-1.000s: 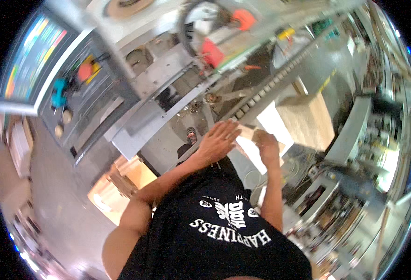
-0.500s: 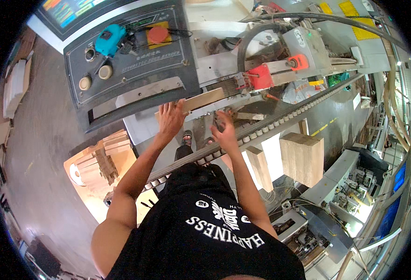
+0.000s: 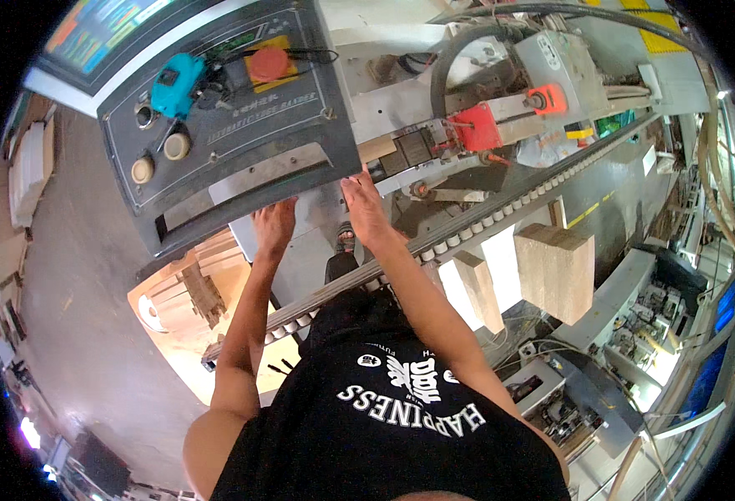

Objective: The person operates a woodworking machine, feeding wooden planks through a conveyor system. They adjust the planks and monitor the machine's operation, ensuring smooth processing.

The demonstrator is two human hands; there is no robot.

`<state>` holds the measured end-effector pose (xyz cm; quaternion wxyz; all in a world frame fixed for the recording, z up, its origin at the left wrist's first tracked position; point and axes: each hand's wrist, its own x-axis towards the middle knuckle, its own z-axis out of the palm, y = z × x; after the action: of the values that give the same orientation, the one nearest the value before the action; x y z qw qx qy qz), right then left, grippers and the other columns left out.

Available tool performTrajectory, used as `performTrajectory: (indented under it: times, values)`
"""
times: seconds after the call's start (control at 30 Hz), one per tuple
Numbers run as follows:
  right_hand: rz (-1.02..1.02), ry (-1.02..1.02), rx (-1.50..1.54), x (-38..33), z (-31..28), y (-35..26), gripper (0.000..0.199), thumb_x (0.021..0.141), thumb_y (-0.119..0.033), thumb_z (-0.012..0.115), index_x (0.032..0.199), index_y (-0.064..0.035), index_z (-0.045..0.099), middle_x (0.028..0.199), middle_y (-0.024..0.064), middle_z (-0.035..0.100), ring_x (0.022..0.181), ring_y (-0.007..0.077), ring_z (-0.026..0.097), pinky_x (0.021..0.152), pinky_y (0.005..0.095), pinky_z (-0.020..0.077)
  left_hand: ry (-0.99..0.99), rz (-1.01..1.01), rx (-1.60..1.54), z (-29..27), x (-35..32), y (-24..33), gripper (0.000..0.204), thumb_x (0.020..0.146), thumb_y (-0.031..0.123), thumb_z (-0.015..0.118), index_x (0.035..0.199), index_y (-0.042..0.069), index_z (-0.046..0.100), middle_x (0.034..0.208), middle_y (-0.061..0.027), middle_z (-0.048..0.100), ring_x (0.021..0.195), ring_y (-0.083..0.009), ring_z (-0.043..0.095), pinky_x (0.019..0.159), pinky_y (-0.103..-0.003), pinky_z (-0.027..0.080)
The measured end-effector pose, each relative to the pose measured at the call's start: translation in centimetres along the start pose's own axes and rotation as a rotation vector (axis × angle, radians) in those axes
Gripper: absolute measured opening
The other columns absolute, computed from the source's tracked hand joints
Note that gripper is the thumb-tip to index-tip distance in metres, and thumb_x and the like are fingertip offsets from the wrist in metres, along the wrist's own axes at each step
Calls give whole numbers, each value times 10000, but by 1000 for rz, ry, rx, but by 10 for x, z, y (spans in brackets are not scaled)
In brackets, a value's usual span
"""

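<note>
My left hand (image 3: 274,227) is at the lower edge of the black control panel (image 3: 217,138), its fingers bent and their tips out of sight under that edge. My right hand (image 3: 366,206) is by the panel's lower right corner, fingers drawn together and curled. A pale wooden strip (image 3: 377,149) shows just above the right hand, lying along the machine bed; the panel covers the rest of it. Whether either hand grips the strip is hidden. Further right on the bed stands a red block-shaped machine part (image 3: 477,128).
A conveyor rail with white rollers (image 3: 501,214) crosses in front of my body. Wooden blocks (image 3: 554,271) stand beyond it at the right. Cut wood pieces (image 3: 204,292) lie on a board at the left. A teal device (image 3: 177,85) and a red button (image 3: 268,63) sit on the panel.
My right hand has moved left and up to the panel's corner. My left hand has shifted left and down. The wooden strip now shows much less beside the panel.
</note>
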<state>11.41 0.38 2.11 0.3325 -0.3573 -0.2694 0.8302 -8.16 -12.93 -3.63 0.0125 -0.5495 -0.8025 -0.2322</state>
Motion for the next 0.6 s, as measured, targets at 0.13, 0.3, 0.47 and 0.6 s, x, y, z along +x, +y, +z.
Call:
performTrajectory:
  times: [0.13, 0.3, 0.47, 0.6]
  values:
    - [-50, 2, -5, -5, 4, -1, 489, 907, -290, 836, 1348, -186, 654, 1802, 153, -183, 1671, 274, 54, 1295, 410, 157, -75, 9, 0, -20, 6, 3, 193, 1000, 265, 700, 1161, 189, 774, 1175, -108, 767, 1096, -381, 698, 995, -547, 489]
    - [-82, 32, 7, 1, -10, -15, 470, 930, -268, 806, 1363, -172, 651, 1804, 170, -154, 1675, 261, 23, 1303, 398, 152, -139, 24, 41, -19, 23, 31, 215, 1012, 256, 668, 1206, 213, 750, 1190, -123, 760, 1098, -391, 697, 978, -560, 502]
    - [-144, 80, 9, 12, -34, -37, 368, 985, -198, 734, 1343, -149, 664, 1811, 170, -111, 1669, 229, 64, 1315, 377, 132, -186, 65, 60, -14, 47, 76, 410, 993, 147, 615, 1372, 279, 700, 1170, -157, 768, 1067, -421, 732, 910, -576, 555]
    - [-200, 137, -19, 24, -53, -50, 401, 967, -299, 751, 1304, -110, 644, 1763, 122, 226, 1613, 253, 239, 1299, 397, 189, -150, 133, 29, -1, 66, 102, 607, 976, 58, 592, 1508, 351, 589, 1323, -108, 721, 1113, -392, 729, 965, -576, 528]
